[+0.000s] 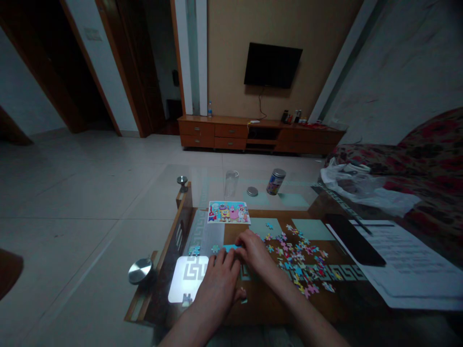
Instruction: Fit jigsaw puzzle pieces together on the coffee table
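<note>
A small joined patch of light-blue puzzle pieces (230, 247) lies on the glass tabletop at my fingertips. My left hand (222, 277) rests palm down, fingers stretched to the patch's near edge and thumb held apart. From the right, my right hand (255, 250) bends its thumb and fingers together at the patch's right end, on a puzzle piece mostly hidden by the fingers. Beside my left thumb is a loose piece (243, 295). Loose puzzle pieces (298, 258) spread in a heap to the right. Beyond my hands lies a colourful cartoon picture card (229, 212).
A clear cup (231, 183), a round metal lid (252, 192) and a printed can (276, 181) stand farther back. At right are a black phone-like slab (354, 240), papers (415, 270) and a plastic bag (361, 185). More pieces (194, 250) lie left, near a bright reflection.
</note>
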Tool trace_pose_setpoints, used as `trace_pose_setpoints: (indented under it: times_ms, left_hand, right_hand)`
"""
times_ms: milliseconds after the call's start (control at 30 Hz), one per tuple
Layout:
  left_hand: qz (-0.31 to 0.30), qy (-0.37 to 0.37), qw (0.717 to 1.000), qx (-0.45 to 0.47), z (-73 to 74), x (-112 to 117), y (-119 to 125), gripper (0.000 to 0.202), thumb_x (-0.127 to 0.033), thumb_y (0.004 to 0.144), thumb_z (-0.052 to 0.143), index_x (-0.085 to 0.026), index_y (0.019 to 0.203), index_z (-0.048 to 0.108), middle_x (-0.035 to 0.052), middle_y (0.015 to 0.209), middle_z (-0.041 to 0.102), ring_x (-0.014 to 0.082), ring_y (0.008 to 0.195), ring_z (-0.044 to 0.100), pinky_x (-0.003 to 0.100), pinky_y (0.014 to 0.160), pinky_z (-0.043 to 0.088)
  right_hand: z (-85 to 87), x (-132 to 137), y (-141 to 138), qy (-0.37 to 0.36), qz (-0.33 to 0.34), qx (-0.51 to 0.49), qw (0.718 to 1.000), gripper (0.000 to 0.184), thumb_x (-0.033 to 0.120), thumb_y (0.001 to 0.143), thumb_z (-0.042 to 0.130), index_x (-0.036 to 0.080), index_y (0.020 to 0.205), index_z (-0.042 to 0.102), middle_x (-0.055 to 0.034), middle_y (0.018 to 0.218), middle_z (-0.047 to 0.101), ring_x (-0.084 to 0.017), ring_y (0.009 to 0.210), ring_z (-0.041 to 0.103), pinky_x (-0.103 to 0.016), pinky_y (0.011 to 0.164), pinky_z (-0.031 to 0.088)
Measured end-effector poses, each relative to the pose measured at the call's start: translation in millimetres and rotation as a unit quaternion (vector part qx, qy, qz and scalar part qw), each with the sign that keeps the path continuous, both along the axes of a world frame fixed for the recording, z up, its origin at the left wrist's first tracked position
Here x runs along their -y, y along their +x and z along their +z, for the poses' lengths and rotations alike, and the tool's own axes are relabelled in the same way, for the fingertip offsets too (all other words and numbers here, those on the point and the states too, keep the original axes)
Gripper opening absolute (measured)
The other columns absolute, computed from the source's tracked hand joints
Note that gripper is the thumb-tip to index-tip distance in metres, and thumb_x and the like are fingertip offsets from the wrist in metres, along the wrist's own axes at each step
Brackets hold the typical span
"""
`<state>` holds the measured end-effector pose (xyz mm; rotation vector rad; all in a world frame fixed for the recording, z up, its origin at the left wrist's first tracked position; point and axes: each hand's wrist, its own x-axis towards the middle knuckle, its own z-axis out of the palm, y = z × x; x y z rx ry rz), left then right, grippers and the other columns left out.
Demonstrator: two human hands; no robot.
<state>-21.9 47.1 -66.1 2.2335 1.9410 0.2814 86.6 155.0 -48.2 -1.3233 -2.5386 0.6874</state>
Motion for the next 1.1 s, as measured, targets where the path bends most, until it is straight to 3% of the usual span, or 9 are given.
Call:
trace_pose_setpoints:
  times_ms: [233, 500, 767, 1100]
  left_hand:
    - [0.017, -0.004, 1.000, 0.015, 7.7, -2, 2, 0.046, -0.035, 0.072, 0.076, -0.016, 0.109, 0.057, 0.0120, 0.131, 0.053, 0.0342, 0.121, 0.046, 0.052, 0.102, 0.039]
    - [0.041, -0.021, 0.991, 0.124, 11.6, 3, -16, 0.039, -0.021, 0.081, 0.065, -0.019, 0.116, 0.050, 0.0110, 0.135, 0.046, 0.0252, 0.119, 0.049, 0.041, 0.101, 0.042]
    - [0.019, 0.010, 0.998, 0.062, 19.9, 3, -20, 0.011, -0.020, 0.083, 0.060, -0.017, 0.094, 0.061, 0.0091, 0.121, 0.059, 0.0271, 0.118, 0.050, 0.046, 0.101, 0.039]
    - [-0.014, -0.050, 0.998, 0.024, 14.6, 15, 1, 0.033, -0.033, 0.085, 0.062, -0.014, 0.111, 0.063, 0.0183, 0.139, 0.049, 0.0332, 0.132, 0.041, 0.054, 0.107, 0.035]
  right_hand:
    - [-4.3, -7, 8, -0.006, -0.002, -0.017, 1.000, 0.023, 0.002, 0.074, 0.057, 0.016, 0.086, 0.071, -0.0076, 0.092, 0.068, -0.019, 0.089, 0.060, -0.027, 0.082, 0.043]
    - [-8.6, -5, 15, 0.001, -0.025, -0.032, 0.999, 0.019, 0.005, 0.074, 0.061, 0.016, 0.087, 0.071, -0.0073, 0.092, 0.066, -0.020, 0.089, 0.060, -0.027, 0.081, 0.043]
    - [-5.5, -2, 13, 0.006, -0.024, -0.030, 0.999, 0.017, 0.005, 0.076, 0.061, 0.014, 0.086, 0.070, -0.0077, 0.091, 0.065, -0.019, 0.087, 0.059, -0.026, 0.079, 0.043]
    - [-0.1, 2, 13, 0.000, -0.026, -0.025, 0.999, 0.015, 0.007, 0.078, 0.061, 0.017, 0.087, 0.069, -0.0062, 0.092, 0.065, -0.019, 0.087, 0.059, -0.027, 0.079, 0.043]
